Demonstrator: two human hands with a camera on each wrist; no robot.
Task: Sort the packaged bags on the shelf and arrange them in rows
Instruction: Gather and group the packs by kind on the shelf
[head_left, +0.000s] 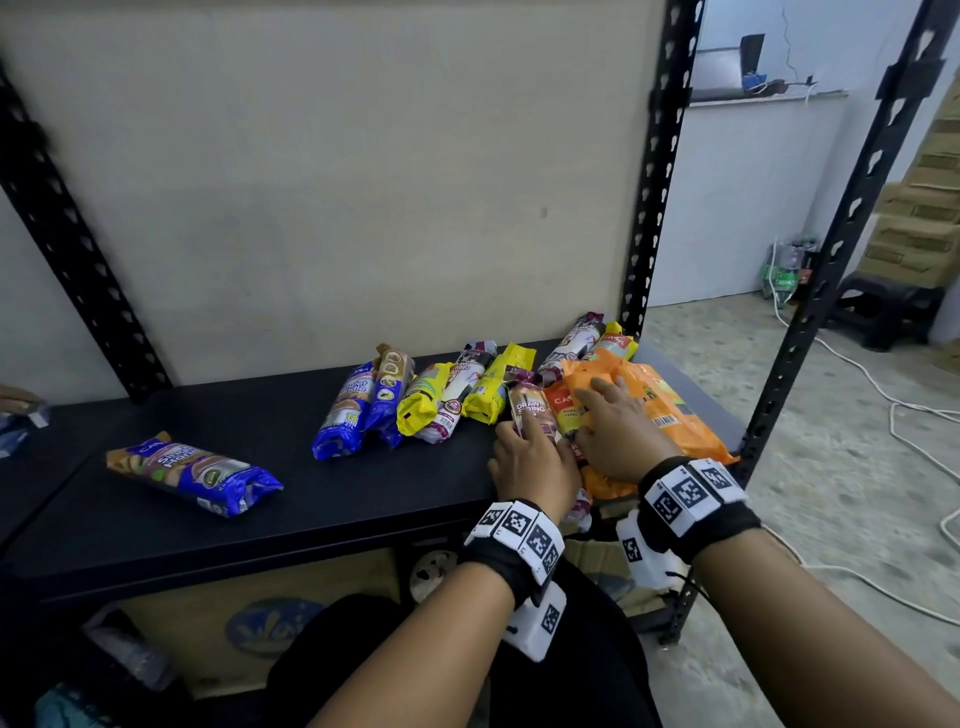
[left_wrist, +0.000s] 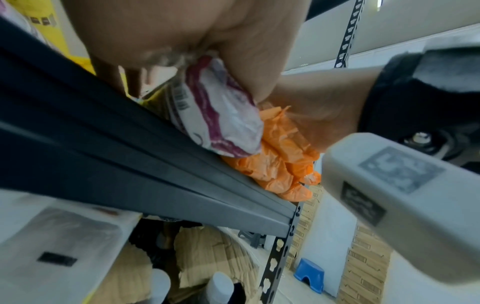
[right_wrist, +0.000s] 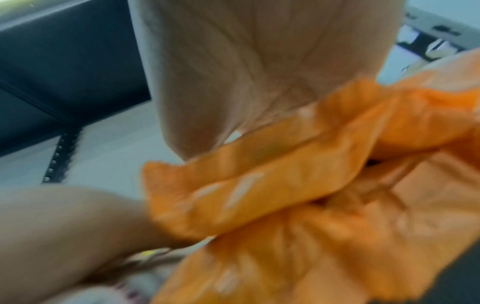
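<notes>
My left hand (head_left: 525, 441) grips a purple-and-white "Draw String" bag (head_left: 531, 408) at the shelf's front right. The left wrist view shows that bag (left_wrist: 223, 121) tucked under my palm, its end hanging over the shelf edge (left_wrist: 135, 156). My right hand (head_left: 610, 415) lies flat, fingers spread, on a pile of orange bags (head_left: 670, 410). These orange bags (right_wrist: 311, 195) fill the blurred right wrist view and also show in the left wrist view (left_wrist: 280, 166). A row of blue (head_left: 345, 415), yellow (head_left: 422, 402) and purple-white (head_left: 460, 397) bags lies left of my hands.
One blue bag (head_left: 192, 473) lies alone at the left of the black shelf (head_left: 363, 499). More bags (head_left: 576, 340) sit at the back right by the black upright post (head_left: 644, 218). Another post (head_left: 810, 312) stands at the front right. White cables cross the floor (head_left: 883, 395).
</notes>
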